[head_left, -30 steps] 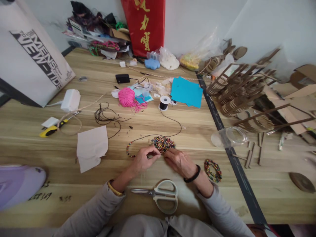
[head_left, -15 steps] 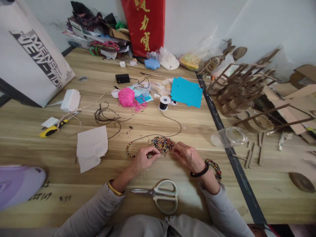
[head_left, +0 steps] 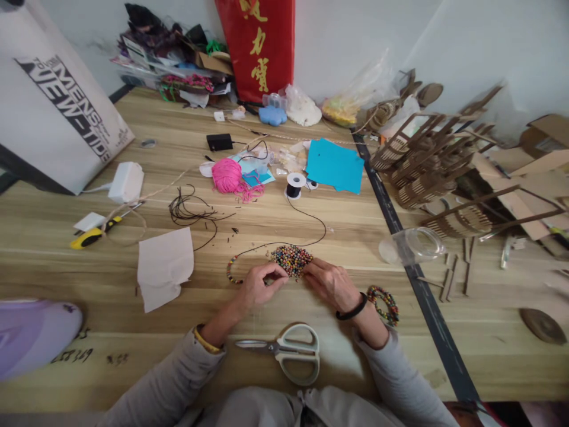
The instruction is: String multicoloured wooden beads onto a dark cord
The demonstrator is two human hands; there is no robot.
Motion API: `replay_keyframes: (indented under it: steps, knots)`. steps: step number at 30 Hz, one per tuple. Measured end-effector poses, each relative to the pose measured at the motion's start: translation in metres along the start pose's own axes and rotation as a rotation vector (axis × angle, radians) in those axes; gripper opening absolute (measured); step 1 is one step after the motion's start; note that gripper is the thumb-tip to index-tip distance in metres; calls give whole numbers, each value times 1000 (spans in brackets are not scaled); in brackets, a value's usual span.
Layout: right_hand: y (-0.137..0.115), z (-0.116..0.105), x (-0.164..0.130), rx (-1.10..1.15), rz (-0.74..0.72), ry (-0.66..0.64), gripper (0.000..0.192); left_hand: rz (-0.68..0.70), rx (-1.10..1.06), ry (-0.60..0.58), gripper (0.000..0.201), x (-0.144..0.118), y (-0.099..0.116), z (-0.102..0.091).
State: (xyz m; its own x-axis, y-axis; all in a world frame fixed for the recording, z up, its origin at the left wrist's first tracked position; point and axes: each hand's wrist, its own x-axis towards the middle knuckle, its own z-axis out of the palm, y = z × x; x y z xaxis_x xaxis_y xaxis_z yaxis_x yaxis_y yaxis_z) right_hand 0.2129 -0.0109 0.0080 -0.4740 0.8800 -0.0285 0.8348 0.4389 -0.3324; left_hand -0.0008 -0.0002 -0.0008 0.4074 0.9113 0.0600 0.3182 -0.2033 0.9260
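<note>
A pile of small multicoloured beads lies on the wooden table between my hands. My left hand is closed in a pinch at the pile's near left side. A beaded black cord curves round to it and disappears behind the fingers. At the pile's right edge, my right hand has its fingertips pressed together among the beads; whatever they hold is hidden. From a spool of black cord, the line runs down past the pile to the strung beads. Scissors lie in front of me.
A finished-looking bead coil lies beside my right wrist. White paper, loose black cords and a yellow utility knife are to the left. Pink yarn and blue sheets lie behind; a clear cup and wooden baskets stand right.
My right hand has moved slightly left, its fingertips closer to the bead pile and my left hand. The bead coil by the right wrist shows more fully. My left hand stays put.
</note>
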Motion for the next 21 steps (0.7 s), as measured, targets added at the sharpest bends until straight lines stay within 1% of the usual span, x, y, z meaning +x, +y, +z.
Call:
replay_keyframes:
  steps: [5, 11, 13, 15, 18, 21]
  knots:
    - [0, 2, 1, -13, 7, -16, 12, -2, -10, 5, 8, 0, 0, 0]
    - [1, 2, 1, -17, -3, 8, 11, -2, -12, 0, 9, -1, 1, 0]
    - [1, 1, 1, 16, -17, 38, 10, -5, -14, -3, 9, -1, 1, 0]
    - [1, -1, 1, 119, -42, 96, 9, -7, -14, -1, 9, -1, 0, 0]
    - [-2, -1, 3, 369, -87, 187, 7, -3, -18, 1, 9, -1, -1, 1]
    - [-8, 3, 3, 576, -89, 231, 7, -2, -30, 4, 9, -2, -2, 1]
